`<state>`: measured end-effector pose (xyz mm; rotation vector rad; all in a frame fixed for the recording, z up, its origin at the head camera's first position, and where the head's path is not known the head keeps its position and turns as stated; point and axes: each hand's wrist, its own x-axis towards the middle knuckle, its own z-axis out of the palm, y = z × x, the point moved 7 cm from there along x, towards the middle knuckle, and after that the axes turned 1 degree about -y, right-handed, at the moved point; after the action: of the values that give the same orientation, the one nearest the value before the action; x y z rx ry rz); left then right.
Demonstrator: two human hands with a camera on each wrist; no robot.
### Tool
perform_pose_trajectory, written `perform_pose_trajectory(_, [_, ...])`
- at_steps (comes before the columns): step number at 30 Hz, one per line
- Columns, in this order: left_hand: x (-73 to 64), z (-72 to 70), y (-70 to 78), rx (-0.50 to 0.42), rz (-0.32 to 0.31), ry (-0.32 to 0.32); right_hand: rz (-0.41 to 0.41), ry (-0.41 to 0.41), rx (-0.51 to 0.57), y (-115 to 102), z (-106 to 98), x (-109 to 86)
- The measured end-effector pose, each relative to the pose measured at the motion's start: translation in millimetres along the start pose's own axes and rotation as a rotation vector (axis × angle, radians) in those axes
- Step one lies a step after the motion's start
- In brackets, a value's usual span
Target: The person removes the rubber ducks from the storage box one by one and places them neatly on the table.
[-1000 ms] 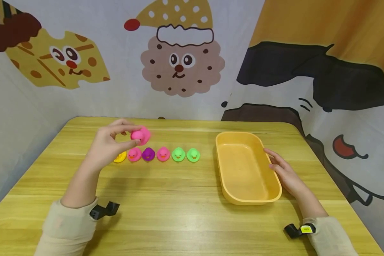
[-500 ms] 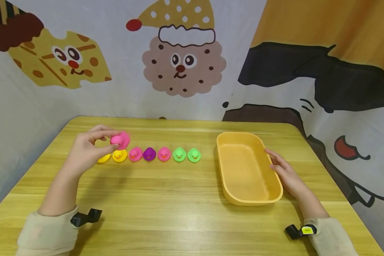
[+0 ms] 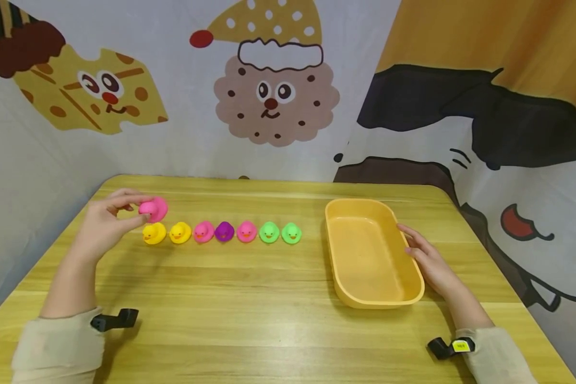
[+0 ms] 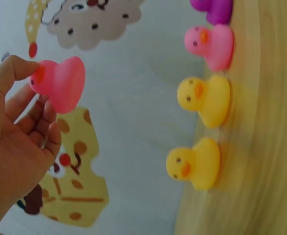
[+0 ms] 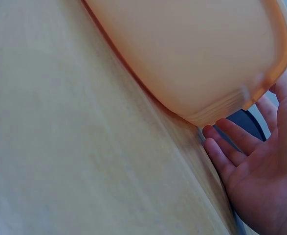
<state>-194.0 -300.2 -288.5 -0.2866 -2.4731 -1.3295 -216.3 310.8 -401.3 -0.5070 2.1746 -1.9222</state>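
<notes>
My left hand [image 3: 102,223] pinches a pink rubber duck [image 3: 157,209] between thumb and fingers, above the table. In the left wrist view, this pink duck [image 4: 65,83] is tilted, its flat base facing away from the palm. Just below it stands a yellow duck [image 3: 154,233], the leftmost of a row. Rightward follow another yellow duck [image 3: 180,232], a pink duck [image 3: 204,232], a purple duck [image 3: 224,231], a second pink duck [image 3: 247,231] and two green ducks [image 3: 269,232]. On the right, my right hand [image 3: 429,261] holds a yellow plastic tub [image 3: 374,256] at its right rim.
The wooden table [image 3: 249,320] carries the duck row left of the tub. Behind it hangs a cartoon-printed cloth [image 3: 173,149]. Black wrist cameras sit on both sleeves, one at the left sleeve [image 3: 57,341]. The inside of the tub shows no ducks.
My left hand has carried the pink duck leftward, from above the other pink duck to above the leftmost yellow one. Both yellow ducks are now uncovered. The right hand and tub have stayed put.
</notes>
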Motion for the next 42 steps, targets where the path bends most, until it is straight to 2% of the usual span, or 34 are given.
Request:
perform_pose_trajectory(18, [-6.4, -23.9, -46.8, 0.115, -0.153, 0.006, -0.002, 0.003, -0.008, 0, 0, -0.3])
perform_pose_trajectory(32, [-13.8, -29.1, -83.4, 0.185, -0.203, -0.041, 0.018, 0.002, -0.004, 0, -1, 0.1])
perform_pose_trajectory(42, [-19.0, -27.1, -101.4, 0.234, -0.256, -0.122, 0.007, -0.001, 0.001, 1, -2, 0.2])
